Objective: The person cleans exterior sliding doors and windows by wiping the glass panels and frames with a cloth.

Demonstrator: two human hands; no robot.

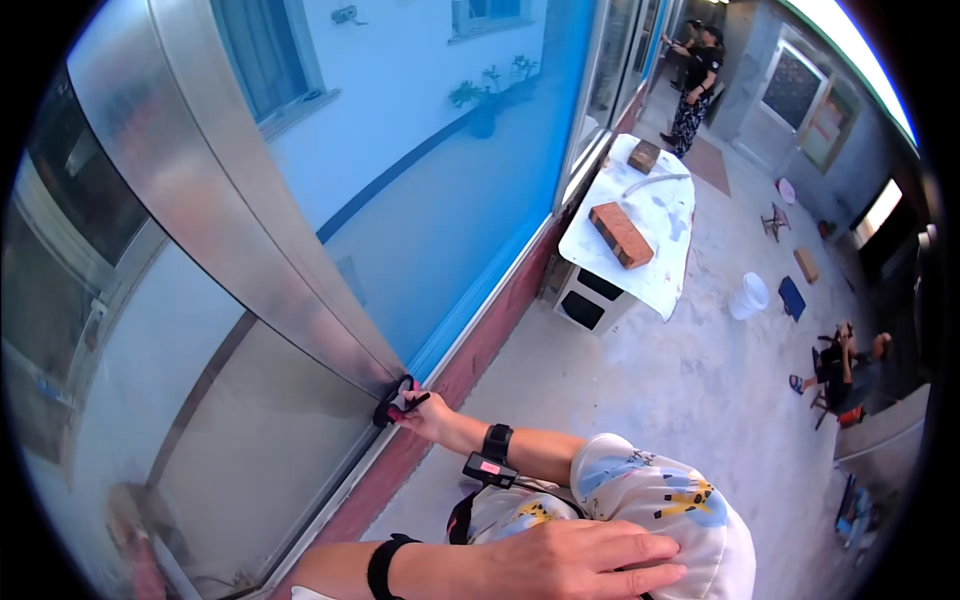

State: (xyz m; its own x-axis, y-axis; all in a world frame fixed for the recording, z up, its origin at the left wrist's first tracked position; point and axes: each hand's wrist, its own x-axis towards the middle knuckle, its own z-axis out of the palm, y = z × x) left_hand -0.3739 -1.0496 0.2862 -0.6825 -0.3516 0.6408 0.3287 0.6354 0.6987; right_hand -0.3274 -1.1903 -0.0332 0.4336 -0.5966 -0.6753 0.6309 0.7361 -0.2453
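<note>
The right hand (427, 415) grips a black-and-pink object (384, 411) at the foot of the metal window post (245, 215); the left hand (575, 560), farther off, rests extended on patterned fabric (690, 492).

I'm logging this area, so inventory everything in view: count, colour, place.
Window frame: 1, silver, upper left
Window pane: 1, blue, right of frame
Board: 1, white, beside window
Bricks: 2, reddish-brown, on board
Curved strip: 1, grey, between bricks
Stand: 1, white, under board
Bucket: 1, white, floor
Flat item: 1, blue, floor beyond bucket
Block: 1, tan, floor
Folding stool: 1, brown, upper right
Other people: 3, dark clothes, far end and right
Right-edge clutter: too dim
Gripped item: 1, black and pink, right hand
Wristbands: 2, black, wrists
Printed clothing: white, bottom
Right hand: 1, bare, at frame
Left hand: 1, bare, over clothing
</note>
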